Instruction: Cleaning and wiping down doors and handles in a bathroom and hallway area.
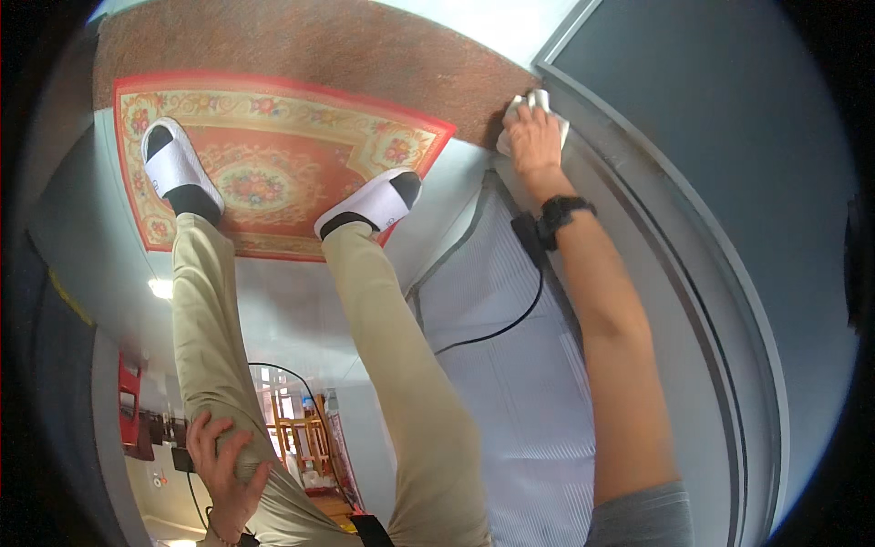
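Observation:
My right hand presses a crumpled white cloth down at the lower corner of a grey door frame, where the brown mat meets it. The cloth is bunched under the fingers and partly hidden by them. A black watch is on that wrist. My left hand rests on the knee of my beige trousers, its fingers apart and holding nothing.
White slippers on my feet stand on a red floral rug. Beyond it lies a brown mat. A ribbed panel, crossed by a black cable, stands beside my right leg. A grey door is at right.

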Available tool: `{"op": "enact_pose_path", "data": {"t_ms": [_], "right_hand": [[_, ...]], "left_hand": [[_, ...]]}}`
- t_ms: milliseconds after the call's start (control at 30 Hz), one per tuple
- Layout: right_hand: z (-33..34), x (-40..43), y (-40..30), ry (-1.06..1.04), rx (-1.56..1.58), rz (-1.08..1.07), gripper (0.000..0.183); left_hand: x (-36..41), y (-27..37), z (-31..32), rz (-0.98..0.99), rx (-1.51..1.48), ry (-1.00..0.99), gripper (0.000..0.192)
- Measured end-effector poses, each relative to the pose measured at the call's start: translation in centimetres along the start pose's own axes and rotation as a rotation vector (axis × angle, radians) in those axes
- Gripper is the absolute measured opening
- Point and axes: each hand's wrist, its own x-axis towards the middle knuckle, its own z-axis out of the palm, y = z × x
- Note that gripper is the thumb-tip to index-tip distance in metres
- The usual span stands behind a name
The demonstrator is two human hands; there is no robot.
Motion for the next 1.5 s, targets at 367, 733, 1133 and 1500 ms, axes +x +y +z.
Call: {"op": "enact_pose_path", "data": {"t_ms": [367, 733, 1133, 1500], "right_hand": [[-2.8, 0.6, 2.6, 0.219, -0.224, 0.001, 0.031], [-3.8, -1.6, 3.0, 0.122, -0.239, 0.015, 0.031], [-8.6, -9.5, 4.4, 0.135, -0.194, 0.027, 0.034], [-11.8, -15.5, 4.7, 0.072, -0.222, 0.177, 0.032]], "left_hand": [[0.5, 0.4, -0.2, 0.016, 0.012, 0.066, 0.045], [0.1, 0.0, -1.1, 0.061, -0.003, 0.075, 0.041], [0.1, -2.2, -3.2, 0.154, -0.102, 0.115, 0.044], [0.4, -2.9, -6.0, 0.255, -0.129, 0.134, 0.04]]}}
